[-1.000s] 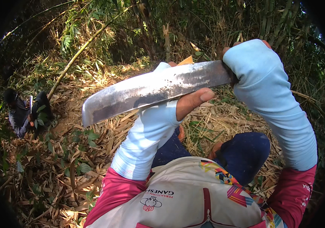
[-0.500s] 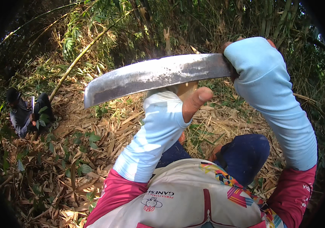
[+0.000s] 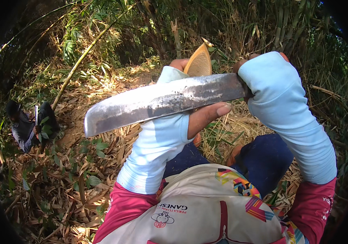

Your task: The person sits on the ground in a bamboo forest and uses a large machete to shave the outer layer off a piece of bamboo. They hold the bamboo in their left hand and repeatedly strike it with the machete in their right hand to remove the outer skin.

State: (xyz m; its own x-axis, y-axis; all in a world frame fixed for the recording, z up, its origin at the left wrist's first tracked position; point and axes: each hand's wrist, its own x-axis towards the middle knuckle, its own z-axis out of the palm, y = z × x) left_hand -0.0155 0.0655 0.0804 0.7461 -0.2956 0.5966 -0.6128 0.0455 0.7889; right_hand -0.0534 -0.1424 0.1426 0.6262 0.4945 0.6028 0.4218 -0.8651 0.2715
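Note:
My right hand (image 3: pixel 245 64), in a light blue sleeve that leaves the fingers bare, is closed on a machete whose handle it mostly hides. The broad, worn machete blade (image 3: pixel 157 101) stretches left across and in front of my left hand (image 3: pixel 207 116). Above the blade shows a pointed tan piece (image 3: pixel 199 62) with a pale, rough face; it looks like wood or bamboo. My left fingers curl beside it, with the thumb extended below the blade. The blade hides the palm and the piece's lower part. I cannot tell whether the blade touches the piece.
Dry leaves (image 3: pixel 72 195) cover the ground, with green seedlings (image 3: pixel 92 180) at left. A person (image 3: pixel 25 128) sits at far left beside a leaning bamboo pole (image 3: pixel 78 65). Bamboo stems (image 3: pixel 288 24) stand behind. My bent knees (image 3: pixel 263 160) are below my hands.
The machete blade has moved down and slightly left, tilting more. Above it, the tan piece and my left fingers have come into view. My right hand has lowered a little.

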